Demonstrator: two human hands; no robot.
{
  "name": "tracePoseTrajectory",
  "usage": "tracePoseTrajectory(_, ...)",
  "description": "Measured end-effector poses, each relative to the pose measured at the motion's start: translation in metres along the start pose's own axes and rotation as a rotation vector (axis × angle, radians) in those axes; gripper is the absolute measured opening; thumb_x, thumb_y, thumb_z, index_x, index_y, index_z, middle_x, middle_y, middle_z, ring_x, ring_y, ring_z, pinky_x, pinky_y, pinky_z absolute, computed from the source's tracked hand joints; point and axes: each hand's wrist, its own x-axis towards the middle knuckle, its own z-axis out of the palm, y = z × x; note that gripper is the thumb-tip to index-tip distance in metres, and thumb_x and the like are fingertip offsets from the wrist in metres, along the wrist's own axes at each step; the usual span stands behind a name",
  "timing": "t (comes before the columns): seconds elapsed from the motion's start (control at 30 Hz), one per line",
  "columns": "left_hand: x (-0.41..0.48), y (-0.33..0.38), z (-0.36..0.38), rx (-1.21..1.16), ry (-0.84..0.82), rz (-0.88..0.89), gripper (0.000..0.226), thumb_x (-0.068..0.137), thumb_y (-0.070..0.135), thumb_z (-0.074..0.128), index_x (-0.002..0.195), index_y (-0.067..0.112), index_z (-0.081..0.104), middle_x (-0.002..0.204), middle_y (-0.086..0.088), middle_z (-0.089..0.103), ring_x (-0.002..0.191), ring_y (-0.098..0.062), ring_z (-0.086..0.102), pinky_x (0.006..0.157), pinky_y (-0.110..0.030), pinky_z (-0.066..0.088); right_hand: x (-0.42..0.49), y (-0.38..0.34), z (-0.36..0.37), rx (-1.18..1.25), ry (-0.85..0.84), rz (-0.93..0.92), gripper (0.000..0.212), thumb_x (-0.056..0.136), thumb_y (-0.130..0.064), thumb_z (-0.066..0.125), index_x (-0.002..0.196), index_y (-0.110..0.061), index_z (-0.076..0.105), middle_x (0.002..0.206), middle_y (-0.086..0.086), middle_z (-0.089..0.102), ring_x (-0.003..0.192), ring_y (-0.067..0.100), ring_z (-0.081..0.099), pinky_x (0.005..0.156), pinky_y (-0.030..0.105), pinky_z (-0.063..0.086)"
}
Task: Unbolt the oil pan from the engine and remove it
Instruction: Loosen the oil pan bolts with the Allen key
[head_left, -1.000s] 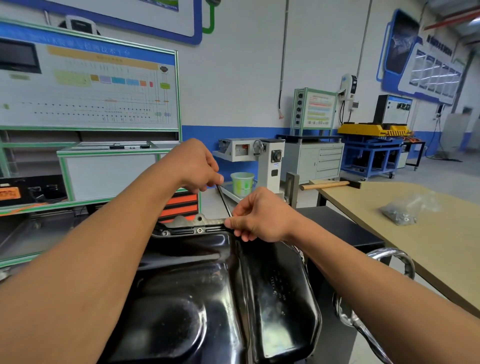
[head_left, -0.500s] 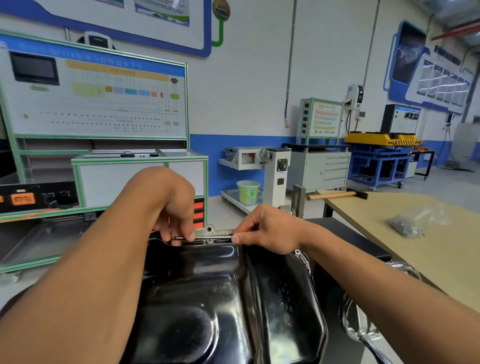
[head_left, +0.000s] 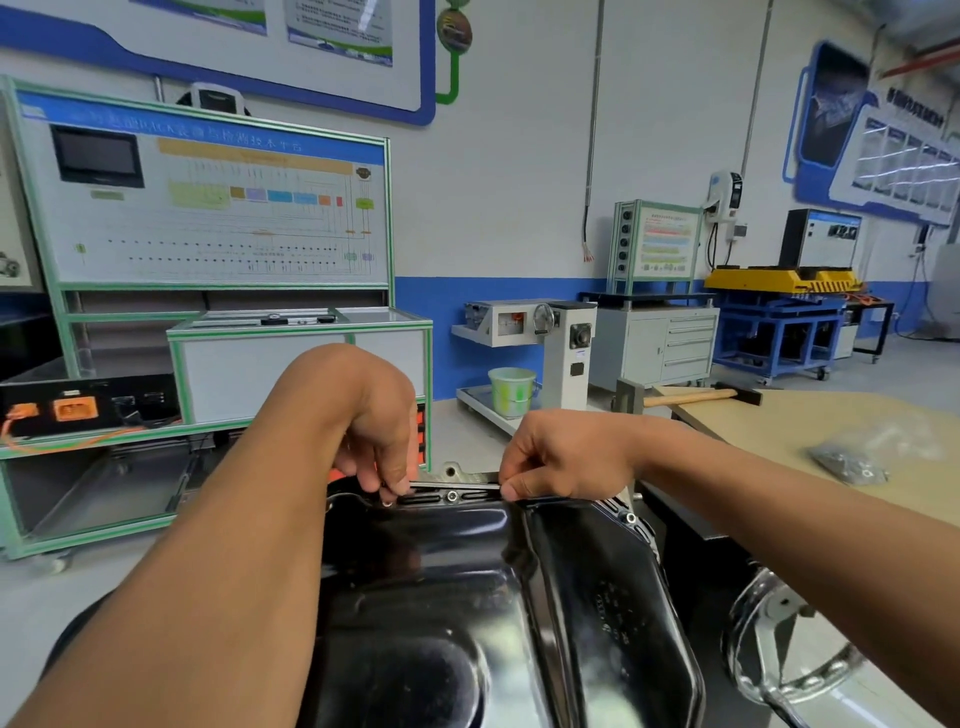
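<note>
The glossy black oil pan (head_left: 467, 597) fills the lower middle of the view, bottom side up on the engine. My left hand (head_left: 374, 431) reaches over it, its curled fingertips pinching a small bolt (head_left: 387, 503) on the far flange. My right hand (head_left: 561, 457) pinches the same flange's edge further right, between thumb and forefinger. Between the two hands a bolt (head_left: 452, 496) sits in the flange. Another bolt (head_left: 630, 518) shows on the right rim.
A wooden workbench (head_left: 831, 426) stands at the right with a hammer (head_left: 696, 397) and a plastic bag of parts (head_left: 852, 462). A chrome curved part (head_left: 779, 649) lies beside the pan. A green-framed training board (head_left: 208, 208) and a stand with a green bucket (head_left: 511, 389) are beyond.
My left hand has come down from above the pan to the far flange and now pinches there. My right hand has stayed on the flange edge. The view has tilted up slightly.
</note>
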Motion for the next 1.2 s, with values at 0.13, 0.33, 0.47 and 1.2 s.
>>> tracePoseTrajectory(0.13,0.005,-0.003,-0.002,0.017,-0.023,-0.034,0.016,0.083,0.010,0.076,0.099,0.008,0.077,0.089,-0.007,0.075,0.076,-0.018,0.062,0.060,-0.023,0.045,-0.003,-0.002,0.002,0.181,0.016,-0.034,0.031,0.096,-0.024,0.066,0.066,-0.023,0.064,0.054,-0.014,0.056,0.052,0.003,0.048,0.061,0.018,0.040)
tracePoseTrajectory(0.33,0.006,-0.005,0.004,-0.123,0.080,0.034,0.021,0.082,0.001,0.076,0.102,0.006,0.074,0.078,-0.007,0.076,0.070,-0.017,0.065,0.056,-0.023,0.053,-0.006,-0.010,-0.010,0.241,0.062,-0.003,0.029,0.094,-0.032,0.069,0.069,-0.017,0.070,0.046,-0.007,0.047,0.042,0.009,0.036,0.046,0.015,0.033)
tracePoseTrajectory(0.47,0.008,0.003,-0.004,-0.633,0.382,0.260,0.016,0.084,-0.011,0.068,0.087,0.003,0.072,0.066,-0.008,0.070,0.055,-0.013,0.068,0.048,-0.019,0.055,-0.001,-0.014,-0.003,0.293,0.020,0.106,0.031,0.094,-0.021,0.071,0.064,-0.014,0.066,0.042,-0.010,0.050,0.037,0.004,0.037,0.042,0.014,0.033)
tracePoseTrajectory(1.2,0.031,0.040,0.012,-0.631,0.563,0.612,0.021,0.086,-0.003,0.071,0.088,0.017,0.069,0.092,-0.008,0.072,0.080,-0.021,0.071,0.066,-0.025,0.062,0.026,-0.008,0.027,0.909,0.029,0.095,0.037,0.099,-0.007,0.059,0.065,-0.014,0.072,0.048,-0.007,0.062,0.036,0.001,0.042,0.036,0.010,0.029)
